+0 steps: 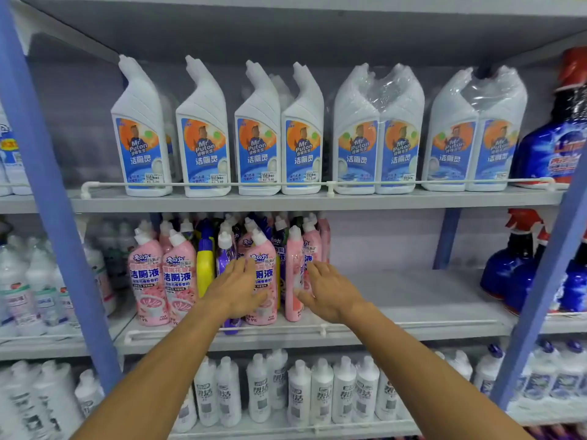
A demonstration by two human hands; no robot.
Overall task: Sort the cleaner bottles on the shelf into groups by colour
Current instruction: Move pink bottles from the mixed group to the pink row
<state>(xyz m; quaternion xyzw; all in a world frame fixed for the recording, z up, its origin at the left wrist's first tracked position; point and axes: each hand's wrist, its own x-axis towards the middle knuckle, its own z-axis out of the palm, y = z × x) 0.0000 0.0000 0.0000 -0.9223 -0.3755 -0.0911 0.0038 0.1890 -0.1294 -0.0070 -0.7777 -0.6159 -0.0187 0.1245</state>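
Note:
On the middle shelf (413, 312) stands a mixed cluster of cleaner bottles. Two pink bottles (147, 281) are at the left front, a yellow bottle (205, 271) with a blue cap is beside them, and a purple bottle (225, 255) comes after it. My left hand (236, 289) lies flat, fingers spread, against the purple bottle and another pink bottle (265, 268). My right hand (327, 292) is open, its fingers touching a narrow pink bottle (293, 274) at the cluster's right end. More pink and purple bottles stand behind, partly hidden.
The right half of the middle shelf is bare up to dark blue spray bottles (511, 274). A thin white rail (317, 328) runs along the shelf front. White bottles with blue labels (206, 138) fill the top shelf; white bottles (320, 389) fill the bottom one.

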